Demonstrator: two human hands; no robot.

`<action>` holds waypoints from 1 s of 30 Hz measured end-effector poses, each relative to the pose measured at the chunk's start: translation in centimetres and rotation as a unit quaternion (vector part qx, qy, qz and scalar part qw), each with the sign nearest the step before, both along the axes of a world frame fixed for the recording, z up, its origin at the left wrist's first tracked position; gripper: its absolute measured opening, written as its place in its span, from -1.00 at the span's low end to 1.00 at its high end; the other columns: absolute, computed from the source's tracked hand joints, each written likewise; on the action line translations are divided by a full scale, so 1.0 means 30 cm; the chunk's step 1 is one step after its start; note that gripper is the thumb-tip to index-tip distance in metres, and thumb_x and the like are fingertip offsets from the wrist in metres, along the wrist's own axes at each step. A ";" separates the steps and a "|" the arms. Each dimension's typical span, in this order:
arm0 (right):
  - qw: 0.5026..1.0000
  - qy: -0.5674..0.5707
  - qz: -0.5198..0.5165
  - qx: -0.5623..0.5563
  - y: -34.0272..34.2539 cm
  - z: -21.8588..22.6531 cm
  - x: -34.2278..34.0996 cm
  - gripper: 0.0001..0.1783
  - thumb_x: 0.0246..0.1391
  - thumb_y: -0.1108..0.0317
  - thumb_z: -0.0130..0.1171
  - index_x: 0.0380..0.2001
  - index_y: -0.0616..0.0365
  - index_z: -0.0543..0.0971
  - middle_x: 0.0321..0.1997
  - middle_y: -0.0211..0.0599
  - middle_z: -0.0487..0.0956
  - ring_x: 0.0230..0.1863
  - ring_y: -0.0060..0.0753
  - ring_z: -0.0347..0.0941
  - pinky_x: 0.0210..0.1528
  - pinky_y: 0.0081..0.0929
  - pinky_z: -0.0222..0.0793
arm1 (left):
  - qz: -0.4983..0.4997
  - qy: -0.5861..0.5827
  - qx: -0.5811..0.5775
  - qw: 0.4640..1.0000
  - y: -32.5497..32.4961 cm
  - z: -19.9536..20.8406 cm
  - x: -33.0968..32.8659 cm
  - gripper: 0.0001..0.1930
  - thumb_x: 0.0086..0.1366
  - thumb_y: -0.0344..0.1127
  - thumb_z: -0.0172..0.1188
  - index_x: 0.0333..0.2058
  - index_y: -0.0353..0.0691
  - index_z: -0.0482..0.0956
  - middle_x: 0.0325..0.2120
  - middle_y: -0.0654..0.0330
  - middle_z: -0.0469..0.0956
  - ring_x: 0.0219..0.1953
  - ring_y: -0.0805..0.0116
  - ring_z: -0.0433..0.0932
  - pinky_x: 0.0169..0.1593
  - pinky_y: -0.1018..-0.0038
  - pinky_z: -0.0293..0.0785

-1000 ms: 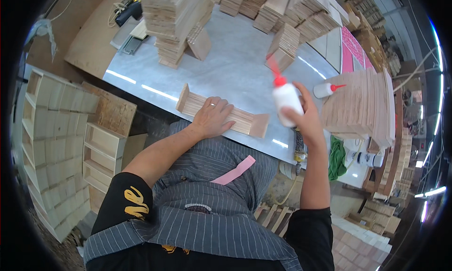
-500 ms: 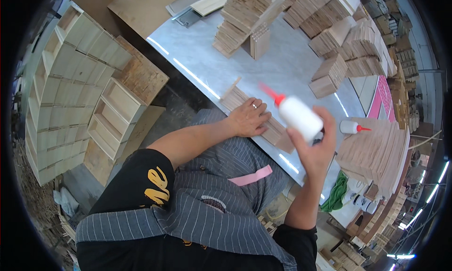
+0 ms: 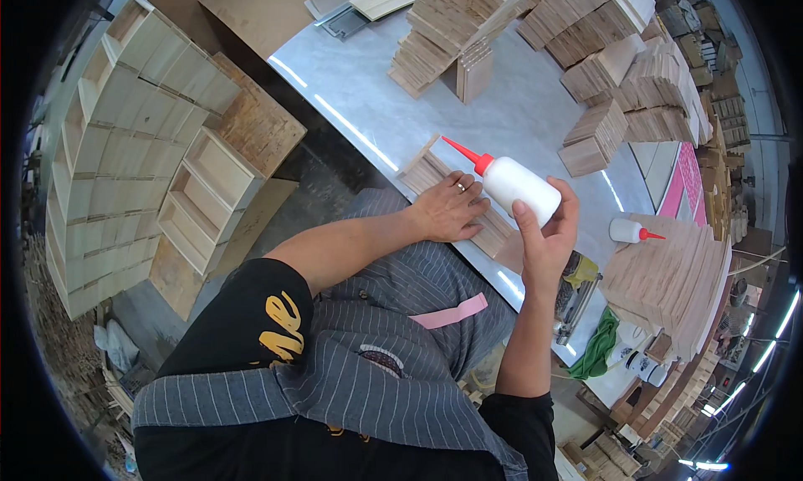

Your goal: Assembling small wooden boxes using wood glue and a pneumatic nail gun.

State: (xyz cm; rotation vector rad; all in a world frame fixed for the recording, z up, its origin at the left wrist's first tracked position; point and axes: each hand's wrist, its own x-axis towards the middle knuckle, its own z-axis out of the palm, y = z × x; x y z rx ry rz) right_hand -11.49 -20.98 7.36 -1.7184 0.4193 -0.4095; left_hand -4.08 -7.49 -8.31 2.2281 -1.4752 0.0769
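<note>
My right hand (image 3: 548, 234) is wrapped round a white squeeze bottle (image 3: 520, 188) with a long red nozzle, held tilted above the table. The nozzle points to the far left, over the end of a narrow wooden frame (image 3: 422, 173) made of thin strips. This frame lies along the near edge of the table. My left hand (image 3: 452, 209), with a ring on one finger, rests across the strips with its fingers spread and hides the frame's middle. A wooden end piece (image 3: 510, 253) shows past my fingers, partly behind the right hand.
The pale, shiny table (image 3: 351, 88) carries several stacks of wooden boards (image 3: 452, 21). A smaller red-tipped bottle (image 3: 627, 230) lies on boards (image 3: 665, 272) at the right. Near my right wrist are a nail gun (image 3: 577, 289) and a green cloth (image 3: 595, 345). Wooden boxes (image 3: 205, 201) stand at the left.
My right hand has moved slightly left and up with the bottle, whose nozzle now sits over the frame's far end. The nail gun has come into sight. My left hand stays on the frame.
</note>
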 end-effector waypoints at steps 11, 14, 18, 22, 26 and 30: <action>1.000 -0.002 -0.006 0.003 0.000 -0.041 0.021 -0.36 0.02 0.42 0.53 0.14 0.17 0.43 -0.04 -0.32 0.53 -0.07 -0.52 0.52 -0.07 -0.56 0.51 | -0.009 0.014 -0.003 1.000 -0.008 -0.010 0.002 -0.44 0.28 0.16 0.13 0.07 -0.14 0.53 0.03 -0.07 0.47 0.20 -0.05 0.38 0.35 -0.02 0.16; 1.000 0.000 -0.006 -0.001 0.002 -0.041 0.024 -0.36 0.02 0.42 0.53 0.13 0.17 0.43 -0.04 -0.33 0.53 -0.08 -0.52 0.52 -0.07 -0.56 0.51 | -0.007 0.022 -0.004 1.000 -0.008 -0.012 0.001 -0.44 0.28 0.15 0.13 0.07 -0.14 0.53 0.03 -0.08 0.48 0.20 -0.06 0.39 0.35 -0.02 0.16; 1.000 -0.001 -0.003 -0.001 0.003 -0.044 0.027 -0.37 0.03 0.41 0.53 0.13 0.18 0.44 -0.05 -0.34 0.53 -0.08 -0.53 0.52 -0.08 -0.57 0.50 | -0.003 0.022 -0.001 1.000 -0.006 -0.014 -0.001 -0.44 0.28 0.16 0.13 0.06 -0.13 0.53 0.03 -0.09 0.48 0.20 -0.06 0.38 0.36 -0.01 0.16; 1.000 -0.003 -0.002 -0.007 -0.003 -0.052 0.023 -0.37 0.03 0.39 0.53 0.12 0.17 0.44 -0.04 -0.35 0.54 -0.09 -0.55 0.52 -0.08 -0.58 0.50 | -0.013 0.022 0.028 0.999 -0.010 -0.004 0.003 -0.45 0.27 0.17 0.13 0.06 -0.12 0.53 0.02 -0.08 0.47 0.21 -0.05 0.37 0.35 0.00 0.17; 1.000 0.000 0.008 -0.012 0.001 -0.046 0.020 -0.38 0.03 0.37 0.54 0.11 0.16 0.45 -0.05 -0.36 0.54 -0.09 -0.55 0.52 -0.08 -0.58 0.51 | -0.010 0.021 0.015 1.000 -0.004 -0.011 0.000 -0.46 0.27 0.17 0.13 0.06 -0.08 0.54 0.02 -0.04 0.45 0.20 -0.02 0.36 0.36 0.00 0.16; 1.000 -0.004 0.011 -0.015 0.000 -0.042 0.008 -0.40 0.02 0.37 0.54 0.09 0.16 0.47 -0.05 -0.36 0.54 -0.08 -0.55 0.53 -0.07 -0.58 0.50 | -0.021 0.061 0.040 0.997 -0.007 -0.015 0.004 -0.47 0.28 0.19 0.12 0.07 -0.01 0.55 0.08 -0.07 0.42 0.23 0.00 0.36 0.38 0.01 0.09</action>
